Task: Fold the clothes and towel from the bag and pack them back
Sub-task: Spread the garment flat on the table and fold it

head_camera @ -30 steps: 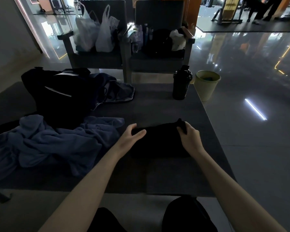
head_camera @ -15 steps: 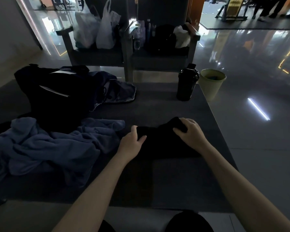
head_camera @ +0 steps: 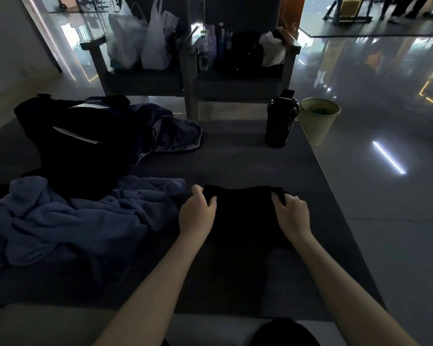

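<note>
"On the worktop (head_camera: 235, 158), front centre: what is entered?"

"Item one: black garment (head_camera: 245, 221), lying flat, partly folded by the look of it. Left hand (head_camera: 196, 216): grip clamped on its far left corner. Right hand (head_camera: 291, 216): grip clamped on its far right corner."

"Step in hand?"

"Judged: folding this garment, far edge about to be brought over toward the near edge."

"Next move calls for?"

"Both hands travelling level and together, so the edges meet square; then a pressing flat."

"Outstanding?"

"Item two: towel (head_camera: 60, 221), blue, crumpled, just left of the garment, unfolded. Item three: bag (head_camera: 73, 146), dark, behind the towel; contents cannot be told."
</note>
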Motion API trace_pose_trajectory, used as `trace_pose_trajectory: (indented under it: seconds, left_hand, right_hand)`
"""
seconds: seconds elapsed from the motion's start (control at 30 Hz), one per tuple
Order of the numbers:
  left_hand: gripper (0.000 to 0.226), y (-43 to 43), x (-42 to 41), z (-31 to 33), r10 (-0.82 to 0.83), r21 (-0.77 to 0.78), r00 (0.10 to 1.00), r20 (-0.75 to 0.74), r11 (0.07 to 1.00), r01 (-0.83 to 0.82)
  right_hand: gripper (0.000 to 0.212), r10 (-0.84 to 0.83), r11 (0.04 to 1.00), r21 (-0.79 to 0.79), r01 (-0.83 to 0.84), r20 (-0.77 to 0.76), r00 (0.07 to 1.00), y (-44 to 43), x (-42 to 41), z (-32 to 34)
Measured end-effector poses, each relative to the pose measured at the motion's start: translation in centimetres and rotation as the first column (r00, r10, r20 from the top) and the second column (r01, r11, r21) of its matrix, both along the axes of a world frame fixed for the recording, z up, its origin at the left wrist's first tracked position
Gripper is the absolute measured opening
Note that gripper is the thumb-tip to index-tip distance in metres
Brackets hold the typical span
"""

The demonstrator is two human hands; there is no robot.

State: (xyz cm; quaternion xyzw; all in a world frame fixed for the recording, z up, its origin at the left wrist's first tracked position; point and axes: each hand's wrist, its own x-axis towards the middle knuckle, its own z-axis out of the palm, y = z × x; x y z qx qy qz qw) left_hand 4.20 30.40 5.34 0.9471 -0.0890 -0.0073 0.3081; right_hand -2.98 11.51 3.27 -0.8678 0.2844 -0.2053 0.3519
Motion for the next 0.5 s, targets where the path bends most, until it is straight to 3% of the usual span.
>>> trace_pose_trajectory:
  seconds: [0.13, 0.2, 0.3, 0.37, 0.43, 0.5]
  left_hand:
    - [0.037, -0.3, -0.1, -0.1, 0.001, 0.045, 0.999, 0.036, 0.999, -0.003]
    - [0.036, -0.4, 0.0, -0.2, -0.004, 0.081, 0.998, 0.055, 0.997, -0.001]
    - [0.038, -0.8, 0.2, -0.3, -0.019, 0.152, 0.997, 0.069, 0.988, 0.008]
    - [0.042, -1.2, 0.2, -0.4, -0.047, 0.256, 0.996, 0.076, 0.966, 0.026]
    - [0.05, -1.5, 0.1, -0.4, -0.073, 0.348, 0.987, 0.144, 0.937, 0.018]
    - [0.058, -1.7, 0.0, -0.3, -0.177, 0.416, 0.952, 0.25, 0.907, 0.059]
  right_hand:
    - [0.039, -0.048, 0.999, 0.029, 0.046, 0.087, 0.995, 0.3, -0.5, -0.1]
    - [0.006, -0.049, 0.999, -0.019, 0.049, 0.044, 0.998, 0.5, -0.7, 0.1]
    - [0.044, -0.05, 0.948, -0.317, 0.033, -0.048, 0.998, 0.9, -0.5, 0.7]
    - [0.05, 0.071, 0.891, -0.441, -0.107, -0.098, 0.993, 1.5, -0.2, 1.4]
    - [0.044, 0.202, 0.853, -0.422, -0.308, -0.277, 0.939, 2.2, -0.1, 1.0]
    - [0.048, 0.225, 0.854, -0.343, -0.391, -0.434, 0.873, 2.6, -0.4, -0.4]
